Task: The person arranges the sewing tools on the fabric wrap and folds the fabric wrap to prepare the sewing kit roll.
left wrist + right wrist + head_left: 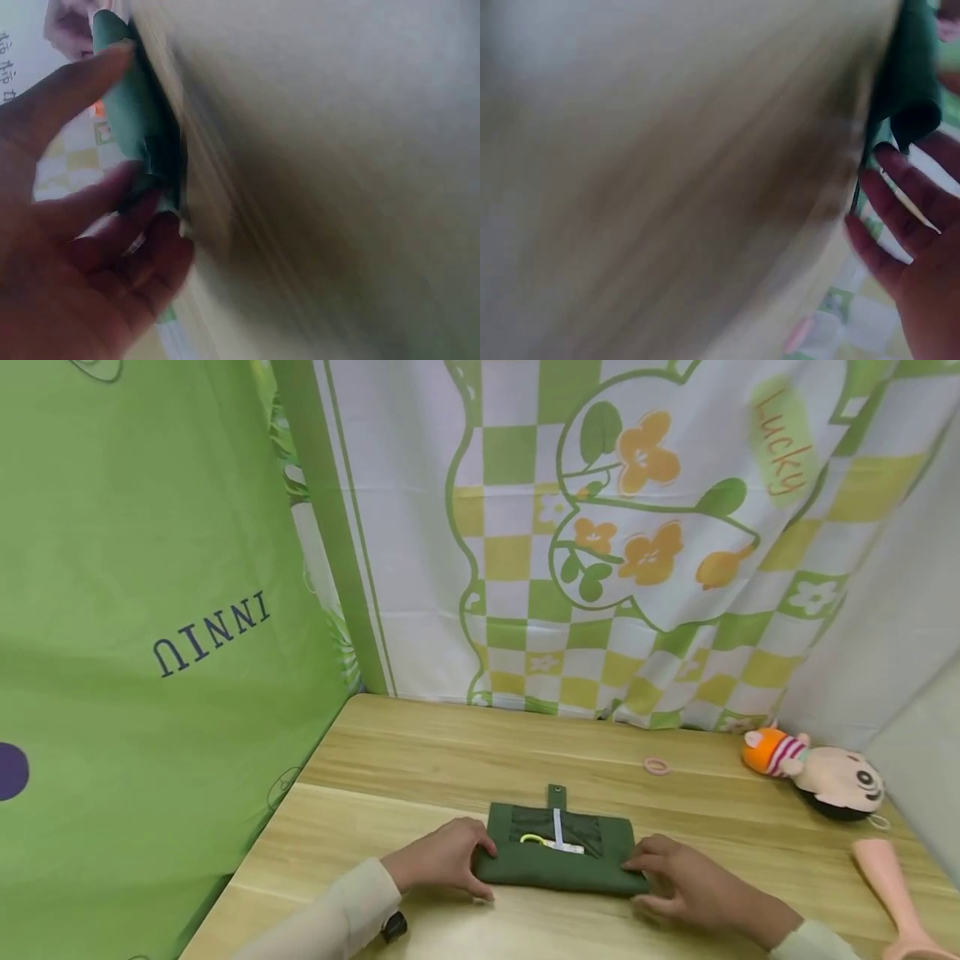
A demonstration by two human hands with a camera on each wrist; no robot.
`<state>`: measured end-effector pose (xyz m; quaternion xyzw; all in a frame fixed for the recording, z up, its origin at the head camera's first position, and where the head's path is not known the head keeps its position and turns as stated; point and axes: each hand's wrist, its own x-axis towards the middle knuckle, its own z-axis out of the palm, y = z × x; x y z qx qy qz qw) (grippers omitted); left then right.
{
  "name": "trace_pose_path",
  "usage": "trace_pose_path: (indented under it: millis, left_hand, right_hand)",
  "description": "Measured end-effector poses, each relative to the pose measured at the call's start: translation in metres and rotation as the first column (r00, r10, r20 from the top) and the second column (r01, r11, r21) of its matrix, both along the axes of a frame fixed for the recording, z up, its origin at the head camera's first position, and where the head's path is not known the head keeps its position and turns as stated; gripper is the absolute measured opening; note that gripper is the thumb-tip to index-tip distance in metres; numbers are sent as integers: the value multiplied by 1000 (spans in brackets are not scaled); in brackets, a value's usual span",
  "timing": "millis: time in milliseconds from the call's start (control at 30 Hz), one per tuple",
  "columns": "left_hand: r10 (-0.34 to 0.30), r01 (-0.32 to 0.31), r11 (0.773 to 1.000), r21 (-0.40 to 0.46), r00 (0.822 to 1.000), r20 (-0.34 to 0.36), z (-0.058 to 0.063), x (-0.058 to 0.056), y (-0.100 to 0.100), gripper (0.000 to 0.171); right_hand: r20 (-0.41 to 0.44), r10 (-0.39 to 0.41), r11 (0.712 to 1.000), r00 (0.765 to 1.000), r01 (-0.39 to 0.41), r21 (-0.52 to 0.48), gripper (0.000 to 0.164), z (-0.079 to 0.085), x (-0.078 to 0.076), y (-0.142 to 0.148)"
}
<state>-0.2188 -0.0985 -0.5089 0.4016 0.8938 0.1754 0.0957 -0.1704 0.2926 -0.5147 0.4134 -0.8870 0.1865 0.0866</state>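
A dark green cloth roll-up pouch [558, 868] lies on the wooden table, its near edge rolled into a thick tube. On its inner panel, a yellow loop-shaped handle [532, 839] and a white piece [567, 847] show by a pale elastic strip [557, 827]. A snap tab [557, 797] sticks out from the far edge. My left hand [450, 857] grips the left end, thumb on the near side, fingers curving over the edge. At the opposite end my right hand [686, 881] holds the tube between thumb and fingers; its hollow end [919, 120] shows in the right wrist view.
A pink ring [656, 766] lies behind the pouch. A plush doll [825, 774] rests at the back right, with a pink long-handled item [888, 893] nearer. Patterned cloth [525, 635] hangs behind the table, green cloth [150, 610] on the left.
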Motion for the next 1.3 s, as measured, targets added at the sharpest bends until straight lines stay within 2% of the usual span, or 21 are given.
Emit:
trace_pose_path:
  millis: [100, 200, 267, 333, 400, 500, 633, 700, 733, 800, 900, 1000, 1067, 1133, 1300]
  left_hand:
    - [-40, 33, 995, -93, 996, -76, 0, 1, 3, 46]
    - [-34, 21, 993, -117, 993, -117, 1, 2, 5, 29]
    - [-22, 6, 993, -116, 990, -137, 2, 5, 6, 18]
    - [-17, 0, 993, -116, 989, -146, 3, 8, 7, 14]
    - [0, -14, 995, -98, 991, -137, 3, 12, 7, 17]
    - [47, -51, 998, -34, 994, -96, 3, 16, 6, 21]
    - [131, -133, 988, 84, 991, 24, 4, 11, 7, 25]
    - [173, -187, 974, 129, 979, 108, 4, 3, 10, 29]
    - [194, -214, 966, 145, 971, 141, 4, -2, 12, 32]
    - [233, -262, 952, 156, 956, 179, 4, -11, 16, 37]
    - [288, -304, 945, 121, 948, 134, 3, -24, 22, 36]
    - [308, -311, 948, 60, 950, 58, 3, -29, 26, 32]
    - [309, -310, 949, 49, 951, 34, 2, -30, 26, 32]
    - [300, -302, 952, 59, 953, 27, 1, -30, 25, 34]
    - [255, -262, 960, 95, 964, 79, 0, -30, 19, 24]
  right_hand:
    - [-64, -23, 996, 998, 29, 82, 34, -1, 7, -1]
    - [-65, -37, 997, 997, 41, 59, 22, -3, 11, -5]
    - [-27, -29, 999, 999, 29, 30, 15, -4, 13, -5]
    - [28, -19, 1000, 999, 19, -5, 10, -4, 15, -4]
    - [135, -8, 998, 991, 15, -53, 9, -2, 15, -1]
    - [312, 20, 987, 950, 30, -155, 11, 3, 14, 2]
    - [513, 42, 966, 857, 96, -240, 11, 11, 6, 1]
    - [556, 8, 964, 831, 141, -224, 10, 15, -2, -2]
    - [587, -19, 965, 810, 169, -202, 10, 18, -6, -4]
    - [616, -98, 963, 782, 230, -138, 11, 22, -14, -8]
    - [581, -214, 957, 785, 289, -37, 10, 24, -25, -15]
    - [512, -294, 945, 807, 325, 30, 6, 24, -31, -20]
    - [485, -310, 943, 818, 329, 47, 4, 23, -34, -23]
    - [489, -306, 945, 817, 324, 49, 5, 22, -36, -25]
    - [560, -273, 951, 782, 308, 33, 11, 20, -42, -26]
